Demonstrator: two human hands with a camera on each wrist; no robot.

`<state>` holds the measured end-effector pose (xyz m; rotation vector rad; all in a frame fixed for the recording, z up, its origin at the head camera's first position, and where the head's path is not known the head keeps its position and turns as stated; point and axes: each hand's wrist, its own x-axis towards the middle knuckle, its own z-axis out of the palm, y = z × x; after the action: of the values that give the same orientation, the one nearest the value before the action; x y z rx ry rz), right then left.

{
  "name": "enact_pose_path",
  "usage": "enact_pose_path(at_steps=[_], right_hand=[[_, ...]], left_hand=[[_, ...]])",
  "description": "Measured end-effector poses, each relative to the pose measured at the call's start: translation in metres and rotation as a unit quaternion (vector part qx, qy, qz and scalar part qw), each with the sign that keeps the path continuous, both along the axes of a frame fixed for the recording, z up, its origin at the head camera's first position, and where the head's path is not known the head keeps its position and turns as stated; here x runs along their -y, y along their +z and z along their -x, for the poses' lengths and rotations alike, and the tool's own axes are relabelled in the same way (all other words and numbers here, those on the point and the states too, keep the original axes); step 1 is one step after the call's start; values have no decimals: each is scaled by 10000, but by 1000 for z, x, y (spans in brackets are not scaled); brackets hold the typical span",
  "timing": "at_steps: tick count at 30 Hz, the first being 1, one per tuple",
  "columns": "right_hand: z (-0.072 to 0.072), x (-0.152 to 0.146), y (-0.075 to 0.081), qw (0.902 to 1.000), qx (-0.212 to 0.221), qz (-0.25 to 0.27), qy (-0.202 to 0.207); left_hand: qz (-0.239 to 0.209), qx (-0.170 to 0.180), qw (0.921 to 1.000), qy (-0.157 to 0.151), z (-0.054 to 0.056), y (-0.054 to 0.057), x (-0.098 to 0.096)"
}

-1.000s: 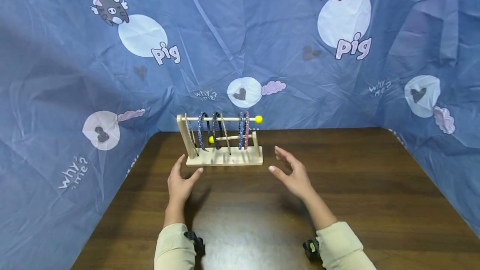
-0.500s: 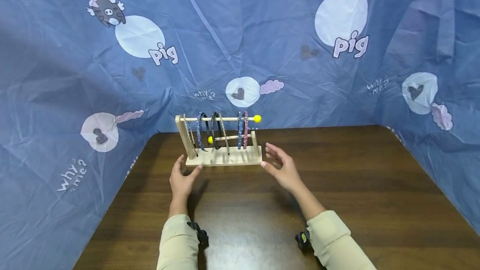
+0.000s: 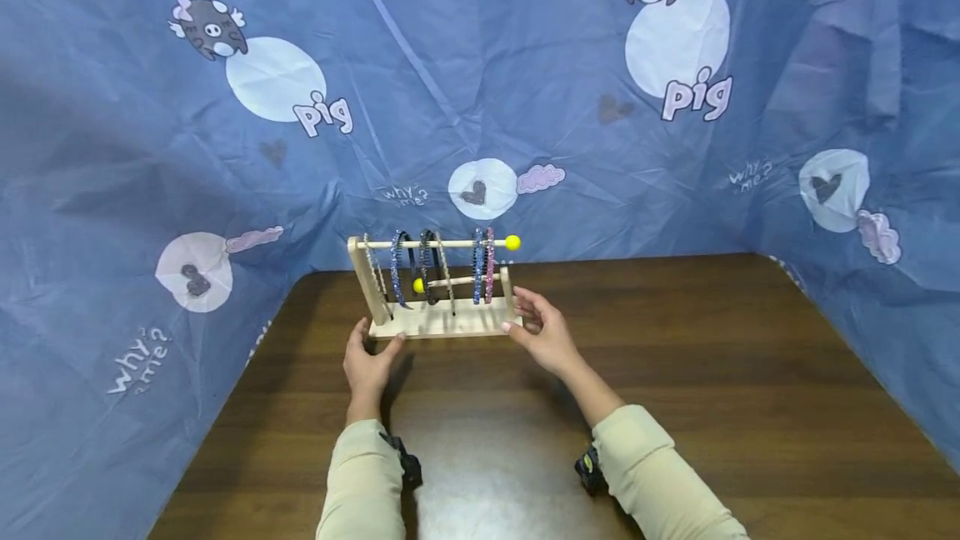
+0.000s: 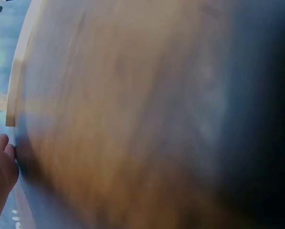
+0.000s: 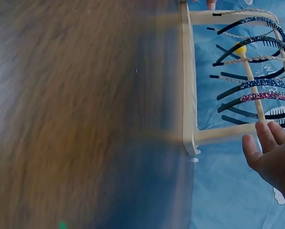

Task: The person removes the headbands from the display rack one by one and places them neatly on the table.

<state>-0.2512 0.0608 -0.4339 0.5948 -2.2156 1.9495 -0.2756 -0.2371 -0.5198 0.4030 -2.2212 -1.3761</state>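
Note:
A pale wooden headband stand with yellow ball tips stands at the back of the brown table. Several headbands hang on its upper rod, among them a blue glittery headband, a pink headband and a dark headband. At the stand's left end is my left hand, thumb and fingers spread around the base corner. My right hand is at the other end, its thumb by the base's front edge. In the right wrist view its loosely bent fingers lie beside the short post. Contact is unclear.
The brown wooden table stretches toward me and to both sides. A blue cloth with printed pigs hangs behind and beside it. A dark wrist camera sits at my right cuff, another camera at my left.
My right hand has moved left to the stand's right end. My left hand has shifted slightly right, closer to the base's left corner. The stand has stayed in place on the table.

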Motion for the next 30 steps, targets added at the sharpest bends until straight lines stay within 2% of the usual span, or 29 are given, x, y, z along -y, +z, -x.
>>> enact_pose_path(at_steps=[3,7,12,16,20,26,30], right_hand=[[2,7,-2,9998,69,186,78],[7,12,-5,9993,84,365,-14],[21,15,-13,9978,93,656,15],[36,20,-25,9963,296,806,-60],[44,26,-30,9958,390,825,-114],[46,26,-31,9937,576,961,-19],[37,24,-23,9927,715,946,197]], left_hand=[[105,-1,9999,100,4,-1,2],[258,24,9997,28,10,-2,3],[388,-79,9992,-16,16,-4,2],[386,108,9992,-45,17,-5,1],[489,438,9978,-88,20,-4,-1],[884,857,9924,-58,21,-3,-7],[1156,954,9887,-63,20,-7,-9]])
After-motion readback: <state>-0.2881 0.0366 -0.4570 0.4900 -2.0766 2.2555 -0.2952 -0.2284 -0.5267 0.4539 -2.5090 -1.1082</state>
